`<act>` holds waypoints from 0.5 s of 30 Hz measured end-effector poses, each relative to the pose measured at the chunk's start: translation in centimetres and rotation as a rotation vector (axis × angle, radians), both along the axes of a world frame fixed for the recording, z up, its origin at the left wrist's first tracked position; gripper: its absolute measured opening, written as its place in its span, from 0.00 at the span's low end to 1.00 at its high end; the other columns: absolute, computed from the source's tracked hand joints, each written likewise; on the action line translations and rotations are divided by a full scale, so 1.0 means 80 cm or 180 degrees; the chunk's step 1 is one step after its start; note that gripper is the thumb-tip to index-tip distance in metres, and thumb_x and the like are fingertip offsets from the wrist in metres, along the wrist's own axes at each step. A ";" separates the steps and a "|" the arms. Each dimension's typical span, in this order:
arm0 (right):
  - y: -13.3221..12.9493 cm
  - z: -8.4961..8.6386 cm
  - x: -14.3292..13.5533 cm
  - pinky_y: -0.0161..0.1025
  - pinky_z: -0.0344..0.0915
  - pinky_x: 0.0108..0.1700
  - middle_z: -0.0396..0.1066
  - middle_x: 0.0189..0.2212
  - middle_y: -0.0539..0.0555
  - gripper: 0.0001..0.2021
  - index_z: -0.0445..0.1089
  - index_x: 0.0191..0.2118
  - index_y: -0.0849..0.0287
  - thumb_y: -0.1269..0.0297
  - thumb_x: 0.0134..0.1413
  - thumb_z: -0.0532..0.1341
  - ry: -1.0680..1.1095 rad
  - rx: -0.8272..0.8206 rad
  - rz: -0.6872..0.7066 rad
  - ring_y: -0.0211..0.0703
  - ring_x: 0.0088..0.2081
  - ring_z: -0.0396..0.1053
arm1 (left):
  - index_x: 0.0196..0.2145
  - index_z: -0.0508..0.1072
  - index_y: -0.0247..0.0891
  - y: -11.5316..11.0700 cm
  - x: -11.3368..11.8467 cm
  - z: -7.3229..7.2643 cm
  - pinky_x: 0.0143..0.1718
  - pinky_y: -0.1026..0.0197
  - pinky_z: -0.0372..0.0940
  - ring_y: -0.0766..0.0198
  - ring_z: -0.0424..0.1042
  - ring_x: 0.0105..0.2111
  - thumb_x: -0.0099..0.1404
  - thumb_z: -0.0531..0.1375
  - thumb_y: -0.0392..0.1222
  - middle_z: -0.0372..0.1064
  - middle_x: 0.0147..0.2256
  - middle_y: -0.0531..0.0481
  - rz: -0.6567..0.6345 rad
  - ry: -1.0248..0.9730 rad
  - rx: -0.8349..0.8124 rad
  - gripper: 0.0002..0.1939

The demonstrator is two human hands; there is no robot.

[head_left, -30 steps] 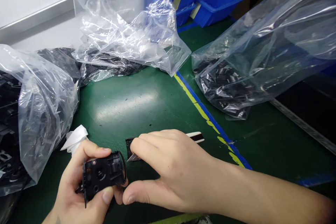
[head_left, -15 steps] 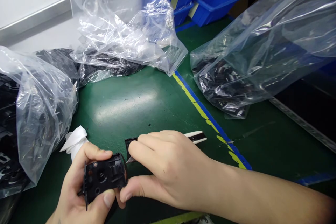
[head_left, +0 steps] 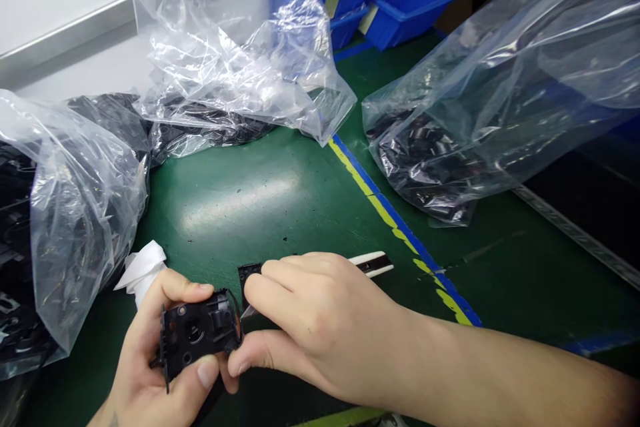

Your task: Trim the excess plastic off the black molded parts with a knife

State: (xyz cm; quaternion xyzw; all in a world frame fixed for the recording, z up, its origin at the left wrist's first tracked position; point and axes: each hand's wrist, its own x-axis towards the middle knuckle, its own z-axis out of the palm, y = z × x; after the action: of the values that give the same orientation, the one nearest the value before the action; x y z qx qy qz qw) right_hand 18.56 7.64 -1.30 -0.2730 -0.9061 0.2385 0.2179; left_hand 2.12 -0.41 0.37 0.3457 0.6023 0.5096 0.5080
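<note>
Near the bottom left, my left hand [head_left: 165, 360] grips a black plastic part [head_left: 200, 333] with round holes, thumb in front and fingers behind. My right hand [head_left: 320, 320] is closed beside it, its thumb touching the part's right edge. A tool with a white and black handle [head_left: 373, 263] sticks out behind my right hand, and its pointed metal tip shows by the fingers, close to the part. A second black piece [head_left: 249, 272] lies on the green table, partly hidden by my right hand.
Clear plastic bags with black parts stand at the left [head_left: 90, 213], back [head_left: 240, 73] and right [head_left: 425, 147]. Blue bins [head_left: 410, 0] are at the back. Crumpled white paper [head_left: 145, 267] lies beside my left hand. Blue and yellow tape [head_left: 380, 203] crosses the table [head_left: 240, 207].
The black part has tilted slightly in my left hand. My right hand has shifted very little beside it.
</note>
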 end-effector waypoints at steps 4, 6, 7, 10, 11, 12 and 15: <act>0.003 0.002 0.000 0.37 0.48 0.23 0.63 0.20 0.47 0.20 0.63 0.25 0.59 0.49 0.61 0.58 0.0085 -0.0227 0.0183 0.39 0.21 0.60 | 0.37 0.74 0.45 0.002 -0.002 0.000 0.19 0.72 0.63 0.72 0.68 0.16 0.51 0.70 0.43 0.72 0.24 0.57 0.0091 -0.0060 -0.0095 0.14; 0.008 0.008 0.000 0.34 0.48 0.23 0.61 0.19 0.45 0.20 0.61 0.25 0.60 0.50 0.56 0.64 0.0244 -0.0812 0.0262 0.35 0.20 0.58 | 0.36 0.74 0.44 0.002 -0.003 0.000 0.20 0.71 0.64 0.72 0.68 0.17 0.49 0.71 0.43 0.73 0.26 0.57 0.0117 -0.0123 -0.0145 0.15; 0.011 0.012 0.001 0.33 0.47 0.22 0.59 0.19 0.43 0.20 0.60 0.25 0.60 0.52 0.54 0.67 0.0306 -0.1231 0.0279 0.32 0.20 0.56 | 0.36 0.74 0.44 0.001 -0.004 0.000 0.20 0.71 0.64 0.72 0.69 0.17 0.49 0.71 0.44 0.73 0.26 0.57 0.0089 -0.0169 -0.0181 0.16; 0.020 0.023 0.005 0.28 0.46 0.19 0.53 0.17 0.39 0.18 0.60 0.26 0.59 0.56 0.49 0.70 0.0300 -0.2533 0.0259 0.29 0.18 0.50 | 0.38 0.71 0.45 -0.005 -0.009 -0.002 0.20 0.70 0.62 0.69 0.69 0.18 0.53 0.69 0.46 0.72 0.22 0.55 -0.0194 -0.0354 -0.0309 0.16; 0.023 0.026 0.006 0.27 0.46 0.18 0.51 0.17 0.39 0.17 0.61 0.27 0.58 0.58 0.48 0.70 0.0275 -0.2869 0.0266 0.29 0.19 0.49 | 0.39 0.70 0.45 -0.008 -0.012 -0.003 0.20 0.69 0.62 0.68 0.69 0.18 0.54 0.68 0.47 0.72 0.21 0.55 -0.0332 -0.0402 -0.0351 0.16; 0.025 0.028 0.006 0.26 0.46 0.18 0.50 0.17 0.39 0.16 0.61 0.28 0.58 0.59 0.48 0.70 0.0256 -0.3128 0.0277 0.29 0.19 0.48 | 0.40 0.69 0.45 -0.011 -0.015 -0.005 0.20 0.69 0.61 0.66 0.70 0.19 0.54 0.68 0.47 0.72 0.21 0.54 -0.0465 -0.0428 -0.0406 0.17; 0.029 0.029 0.005 0.27 0.46 0.18 0.48 0.17 0.38 0.14 0.62 0.28 0.58 0.63 0.48 0.69 0.0303 -0.3392 0.0205 0.30 0.20 0.47 | 0.41 0.67 0.44 -0.017 -0.025 -0.007 0.22 0.66 0.61 0.64 0.71 0.21 0.54 0.68 0.49 0.73 0.25 0.50 -0.0789 -0.0504 -0.0595 0.20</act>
State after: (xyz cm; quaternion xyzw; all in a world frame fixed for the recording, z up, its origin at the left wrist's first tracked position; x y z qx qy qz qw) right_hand 18.98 9.94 0.99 -0.3067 -0.6566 0.6841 0.0826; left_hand 0.15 -1.77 -0.18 0.3273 0.5579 0.4105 0.6427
